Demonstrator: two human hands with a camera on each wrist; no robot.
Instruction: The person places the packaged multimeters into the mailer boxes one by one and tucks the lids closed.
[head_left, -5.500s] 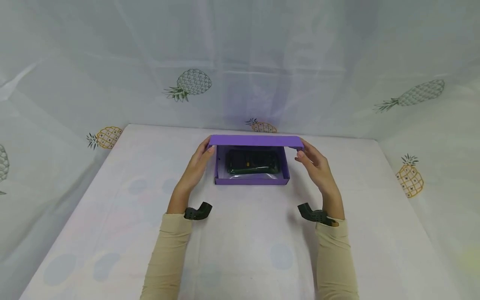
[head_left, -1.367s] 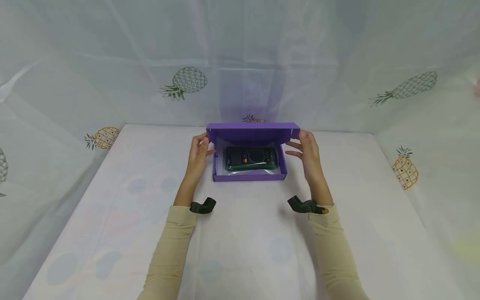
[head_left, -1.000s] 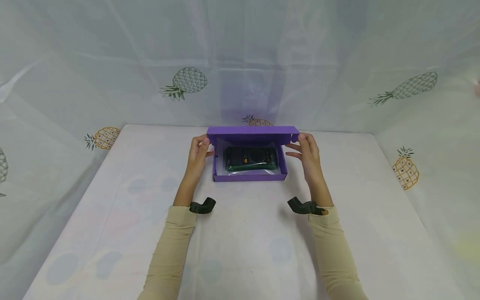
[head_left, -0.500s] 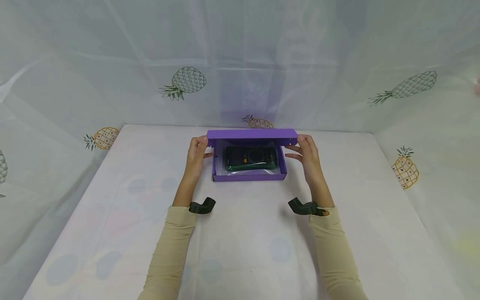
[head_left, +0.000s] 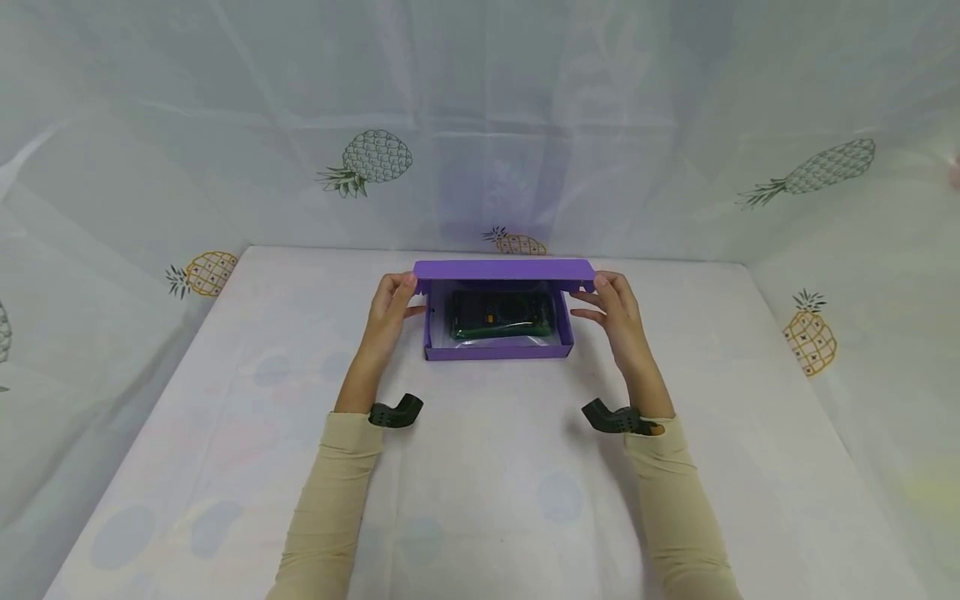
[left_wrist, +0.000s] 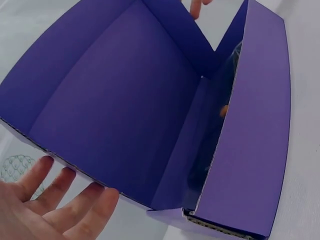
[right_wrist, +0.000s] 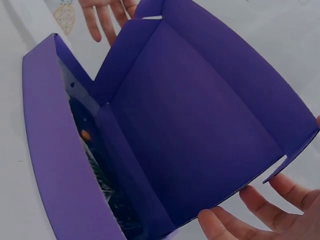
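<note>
Around the hands: white tabletop (head_left: 480, 500) w/ faint spots under both forearms, & pale backdrop (head_left: 525, 100) w/ pineapple prints (head_left: 377, 156) beyond the fingertips. Beige sleeves (head_left: 330, 492) reach the wrists, each w/ a black wrist mount (head_left: 397, 412) jutting inward. What's in the way: the purple lid (head_left: 504, 270), half up & tilted, overhangs the far part of the purple box (head_left: 498, 353) & shades what's inside

Box sits flat on the tabletop btwn the L hand (head_left: 387, 315) & R hand (head_left: 621, 317), fingers near its ends. L hand is part open, thumb at the lid's front corner, fingers along its side, holding that end; R hand mirrors it, also part open & holding the other end, w/ a couple of lower fingers loose near the box wall. Btwn them in the box lies a dark device (head_left: 501, 312) w/ green edge & orange mark (head_left: 491, 318), in clear plastic (head_left: 457, 342)

Head cam gives the lid's outer front & most of the device; both wrist cams give the lid's plain inner face, device mostly behind the box's front wall. R wrist cam shows a side tab (right_wrist: 276, 171) by the R hand's fingers
</note>
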